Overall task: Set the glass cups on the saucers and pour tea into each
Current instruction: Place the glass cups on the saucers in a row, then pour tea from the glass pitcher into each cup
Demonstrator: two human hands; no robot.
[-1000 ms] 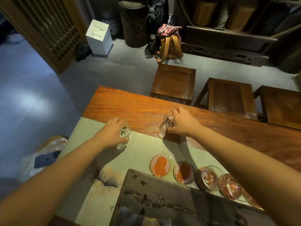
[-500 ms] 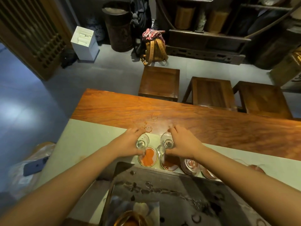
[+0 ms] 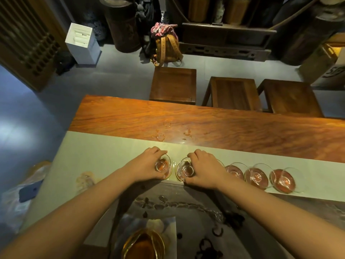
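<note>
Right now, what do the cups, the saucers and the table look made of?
Cups: clear glass, glossy; the saucers show through them and the rims catch light. Saucers: reddish-brown with a thin gold rim, smooth; probably glazed ceramic or lacquer, can't tell which. Table: solid wood, polished; strong grain and a sheen, with wet rings sitting on the surface.

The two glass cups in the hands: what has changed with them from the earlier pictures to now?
Both cups came from the bare wood back to the row. The left hand now holds its glass cup on the leftmost saucer; the right hand holds its cup on the next saucer. The three other cups on saucers stayed.
</note>
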